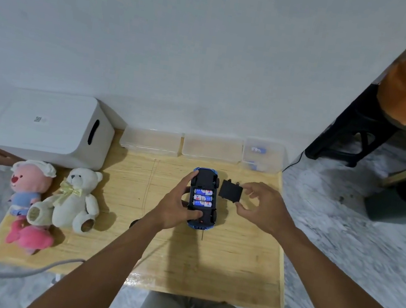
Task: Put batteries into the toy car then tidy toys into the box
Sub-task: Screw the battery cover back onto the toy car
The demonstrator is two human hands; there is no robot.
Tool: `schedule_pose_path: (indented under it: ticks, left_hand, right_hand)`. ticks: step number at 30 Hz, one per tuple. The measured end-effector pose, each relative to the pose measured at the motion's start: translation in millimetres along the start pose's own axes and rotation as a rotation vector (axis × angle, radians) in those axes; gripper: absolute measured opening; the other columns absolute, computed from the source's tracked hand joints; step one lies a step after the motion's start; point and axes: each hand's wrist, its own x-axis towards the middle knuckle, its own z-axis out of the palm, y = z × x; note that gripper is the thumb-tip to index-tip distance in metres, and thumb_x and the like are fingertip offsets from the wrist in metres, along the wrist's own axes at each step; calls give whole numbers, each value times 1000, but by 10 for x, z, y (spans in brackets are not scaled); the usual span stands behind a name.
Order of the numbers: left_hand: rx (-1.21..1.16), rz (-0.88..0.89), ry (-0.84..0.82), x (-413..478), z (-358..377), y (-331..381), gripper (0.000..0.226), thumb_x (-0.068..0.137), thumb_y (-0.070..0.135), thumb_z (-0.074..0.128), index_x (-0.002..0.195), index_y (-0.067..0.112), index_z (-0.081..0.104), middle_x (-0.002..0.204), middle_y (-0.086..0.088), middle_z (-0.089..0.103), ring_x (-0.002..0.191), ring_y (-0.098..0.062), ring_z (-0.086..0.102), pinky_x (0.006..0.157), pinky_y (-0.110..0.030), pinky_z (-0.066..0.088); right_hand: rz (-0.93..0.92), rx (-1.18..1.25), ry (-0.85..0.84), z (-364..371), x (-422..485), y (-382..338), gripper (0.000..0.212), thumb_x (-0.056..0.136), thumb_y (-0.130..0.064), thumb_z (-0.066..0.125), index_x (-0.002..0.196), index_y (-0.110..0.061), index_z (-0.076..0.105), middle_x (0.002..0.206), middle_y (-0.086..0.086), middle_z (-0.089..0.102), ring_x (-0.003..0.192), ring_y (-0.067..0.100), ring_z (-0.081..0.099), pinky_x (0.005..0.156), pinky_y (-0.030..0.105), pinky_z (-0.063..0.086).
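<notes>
Your left hand [178, 203] is clamped on the blue toy car [204, 199], which lies upside down near the middle of the wooden table [220, 262], toward the far edge. Your fingers wrap its left side and your thumb presses near the rear of the underside. The battery bay is open, and three blue-and-white batteries [202, 197] sit side by side in it, lying crosswise to the car's length.

Your right hand [259, 207] pinches the black battery cover [230, 191] at its right edge, thumb below and fingertips above, holding it just beside the car's right side. You cannot tell from this view whether the cover touches the car.

At the left end of the table lie three soft toys: a white teddy bear [76, 201] with a pale yellow bow, a pink-faced plush [29, 183] in a white bonnet touching its left side, and a pink plush [29, 236] nearer to you. Behind them stands a white storage box [47, 128] with a slot handle, its lid on. Along the far edge sit three clear plastic containers [210, 147]; the rightmost holds small blue-and-white items, too small to tell apart.
</notes>
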Motion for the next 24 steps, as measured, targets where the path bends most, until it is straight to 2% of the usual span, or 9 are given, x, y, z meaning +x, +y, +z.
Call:
schedule_pose_path:
  ticks: [2, 3, 6, 9, 13, 18, 24]
  left_hand:
    - [5, 20, -17, 4, -3, 35, 108, 81, 1, 84, 158, 49, 25, 151, 15, 48, 129, -3, 56, 90, -26, 59]
    - [3, 27, -25, 5, -5, 50, 108, 81, 1, 83, 158, 49, 25, 152, 14, 48, 127, -4, 58, 90, -26, 58]
    - [-17, 28, -37, 2, -12, 103, 108, 81, 3, 83, 155, 56, 25, 148, 5, 51, 105, -7, 71, 83, -28, 61]
    - [-21, 43, -40, -17, -19, 158, 108, 79, 8, 84, 151, 63, 27, 145, 7, 52, 101, -12, 73, 79, -32, 62]
    - [16, 63, -38, -42, -45, 199, 108, 80, 8, 84, 150, 66, 26, 142, 13, 53, 102, -11, 72, 79, -32, 63]
    - [16, 66, -29, -63, -74, 207, 108, 80, 7, 84, 150, 65, 25, 143, 10, 54, 103, -15, 73, 82, -38, 64]
    - [8, 73, -16, -74, -86, 254, 108, 80, 8, 85, 151, 64, 25, 142, 9, 54, 105, -18, 73, 84, -36, 63]
  right_hand:
    - [-105, -6, -28, -41, 75, -131, 50, 71, -38, 85, 118, -29, 70, 95, -15, 65, 85, 1, 60, 84, 22, 51]
    - [-158, -15, -45, -49, 99, -199, 51, 71, -40, 83, 118, -27, 70, 96, -16, 65, 86, 3, 60, 85, 25, 52]
    - [-295, -53, -53, -33, 140, -355, 51, 72, -36, 83, 119, -20, 70, 95, -13, 63, 88, 9, 60, 80, 30, 55]
    - [-354, -89, -37, 4, 149, -436, 50, 73, -29, 87, 118, -15, 71, 95, -4, 67, 88, 15, 63, 77, 34, 56]
    - [-374, -74, -40, 22, 168, -482, 50, 75, -29, 87, 119, -14, 71, 97, -2, 67, 87, 12, 62, 77, 31, 55]
    - [-345, -85, -102, 18, 212, -538, 51, 76, -31, 88, 122, -17, 69, 98, -6, 66, 86, 3, 53, 79, 31, 55]
    - [-233, -41, -157, 22, 216, -575, 50, 78, -28, 87, 123, -19, 67, 93, -13, 60, 80, 12, 59, 79, 35, 55]
